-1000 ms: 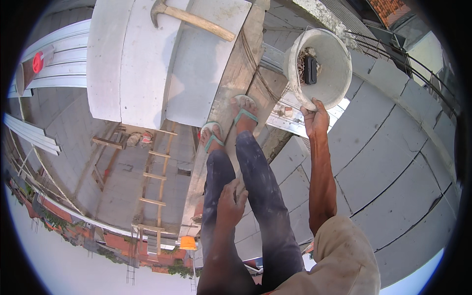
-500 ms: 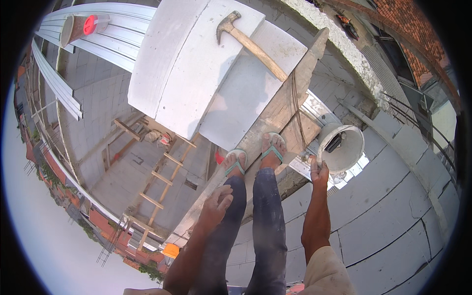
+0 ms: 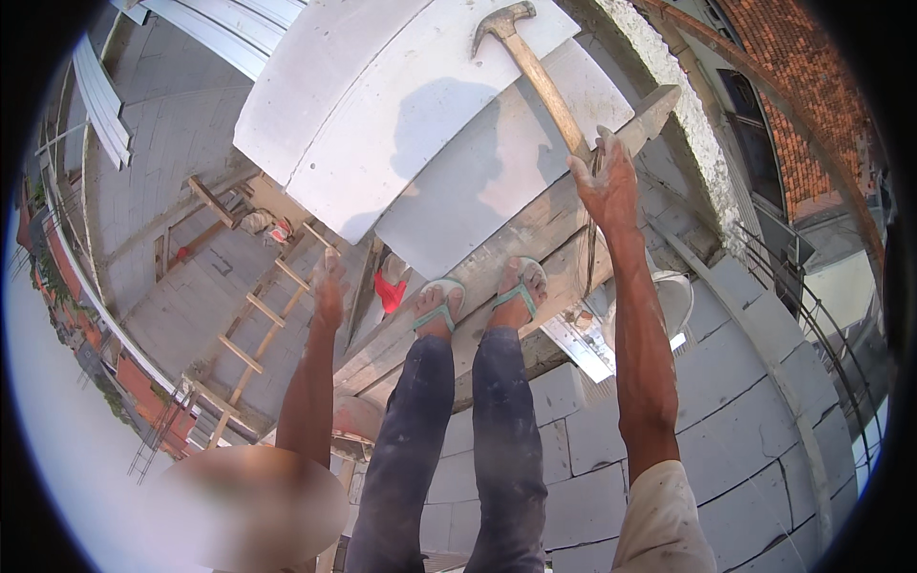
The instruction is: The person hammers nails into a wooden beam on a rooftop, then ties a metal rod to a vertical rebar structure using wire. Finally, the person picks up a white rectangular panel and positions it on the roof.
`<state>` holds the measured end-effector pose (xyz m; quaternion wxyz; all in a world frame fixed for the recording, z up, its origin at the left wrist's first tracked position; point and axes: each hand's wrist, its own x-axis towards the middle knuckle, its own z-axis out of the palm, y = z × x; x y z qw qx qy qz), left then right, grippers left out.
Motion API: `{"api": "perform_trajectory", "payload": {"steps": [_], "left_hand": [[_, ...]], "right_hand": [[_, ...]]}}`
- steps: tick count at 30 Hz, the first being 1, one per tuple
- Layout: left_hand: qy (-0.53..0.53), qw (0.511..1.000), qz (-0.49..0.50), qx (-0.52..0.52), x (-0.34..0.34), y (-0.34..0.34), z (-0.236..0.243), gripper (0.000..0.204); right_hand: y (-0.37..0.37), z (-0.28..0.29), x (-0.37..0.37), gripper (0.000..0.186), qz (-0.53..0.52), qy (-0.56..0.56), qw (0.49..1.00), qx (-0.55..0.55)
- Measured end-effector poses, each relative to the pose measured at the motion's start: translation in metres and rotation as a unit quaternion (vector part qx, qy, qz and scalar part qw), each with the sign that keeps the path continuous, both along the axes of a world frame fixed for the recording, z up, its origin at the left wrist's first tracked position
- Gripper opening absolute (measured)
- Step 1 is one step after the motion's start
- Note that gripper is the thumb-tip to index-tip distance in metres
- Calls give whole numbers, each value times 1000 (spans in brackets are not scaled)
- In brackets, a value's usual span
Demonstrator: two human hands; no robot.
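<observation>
My right hand [image 3: 608, 183] reaches to the handle end of a claw hammer [image 3: 537, 81], with thumb and fingers spread around the wooden tip. The hammer lies on pale grey blocks [image 3: 353, 105], its metal head pointing away from me. My left hand [image 3: 330, 289] hangs in the air left of my feet, fingers loosely apart with nothing in them. A round pale bucket [image 3: 676, 304] stands right of the planks, partly hidden behind my right forearm. Both feet, in sandals [image 3: 437, 306], rest on wooden planks [image 3: 468, 277] in front of the blocks.
Below on the left is a wooden ladder [image 3: 254, 334]. A red object [image 3: 389, 286] shows beside the blocks. Thin wire [image 3: 585, 253] crosses the planks. A block wall [image 3: 735, 401] stands on the right, and ribbed metal sheets [image 3: 224, 33] lie at far left. A blurred patch covers the lower left.
My right hand has let go of the bucket's rim and moved forward to the hammer's handle. My left hand has swung outward to the left. The view has shifted.
</observation>
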<state>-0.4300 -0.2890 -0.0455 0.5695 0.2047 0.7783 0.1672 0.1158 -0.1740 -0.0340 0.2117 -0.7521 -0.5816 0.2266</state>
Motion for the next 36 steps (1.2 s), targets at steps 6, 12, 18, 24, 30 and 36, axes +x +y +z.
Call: {"api": "perform_trajectory", "payload": {"steps": [6, 12, 18, 24, 30, 36], "left_hand": [[-47, 991, 127, 12, 22, 62, -58, 93], [-147, 961, 195, 127, 39, 77, -76, 82], [-223, 928, 271, 127, 74, 91, -61, 73], [-154, 942, 271, 123, 69, 91, -54, 73], [-112, 966, 229, -45, 94, 58, 18, 87], [-149, 947, 124, -258, 67, 3, 67, 78]], "right_hand": [[117, -55, -48, 69, -20, 0, 969, -248], [139, -37, -17, 45, -51, 144, 987, -52], [204, -46, 34, 51, -4, 208, 978, -16], [203, -54, 26, 59, 9, 196, 972, -129], [159, 14, 30, 54, -71, 134, 982, -112], [181, 84, -5, 49, 5, 137, 987, -83]]}}
